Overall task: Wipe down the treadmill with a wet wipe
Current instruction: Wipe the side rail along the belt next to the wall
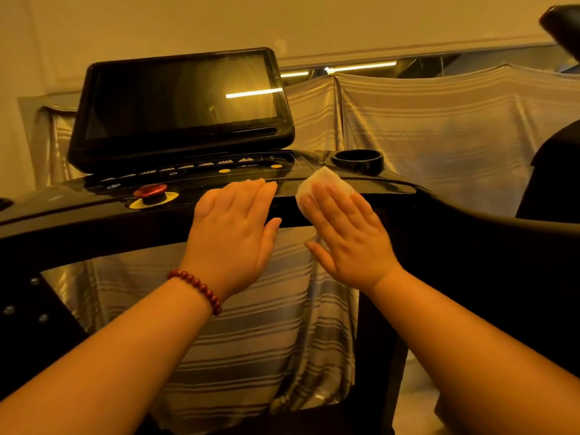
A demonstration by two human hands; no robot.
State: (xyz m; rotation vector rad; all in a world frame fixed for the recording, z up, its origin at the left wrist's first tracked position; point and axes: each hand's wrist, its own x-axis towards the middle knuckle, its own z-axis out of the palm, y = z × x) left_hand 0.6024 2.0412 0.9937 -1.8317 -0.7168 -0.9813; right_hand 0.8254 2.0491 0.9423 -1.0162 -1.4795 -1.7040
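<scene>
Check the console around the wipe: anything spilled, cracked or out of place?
Nothing stands out. The right hand presses the wet wipe flat on the console rim beside the cup holder; the left hand lies flat nearby. The red stop button sits straight on its yellow base, and the screen shows no crack.

Grey striped drapes [439, 120] hang across the back, folds sagging, with more of them at lower centre. Lit tube lights [361, 66] sit above the drapes' top edge. Plain wall [157, 23] above. Red bead bracelet [197, 288] lower left.
</scene>
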